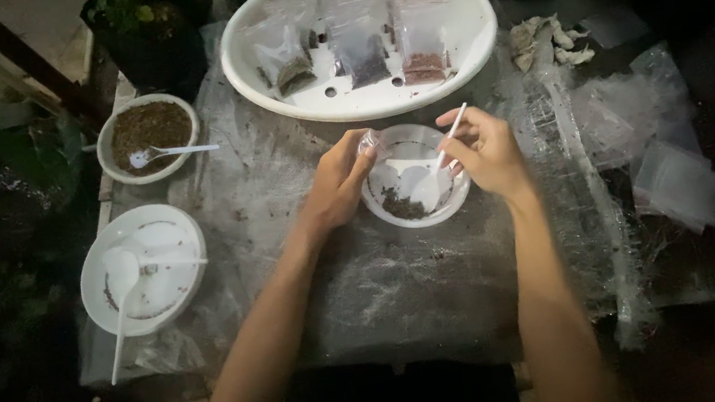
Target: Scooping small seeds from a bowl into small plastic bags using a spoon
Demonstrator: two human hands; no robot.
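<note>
A small white bowl (396, 142) with a little dark seed in it sits at the middle of the plastic-covered table (410, 288). My left hand (337, 182) pinches a small clear plastic bag (366, 143) at the bowl's left rim. My right hand (485, 150) holds a white plastic spoon (437, 169) by its handle, with the spoon's head down inside the bowl near the seed.
A large white basin (467, 50) at the back holds several small filled bags. At the left stand a bowl of brown seed (147, 129) with a spoon and a white plate (153, 300) with a spoon. Empty clear bags (679, 179) lie at the right. Potted plants (148, 24) border the left.
</note>
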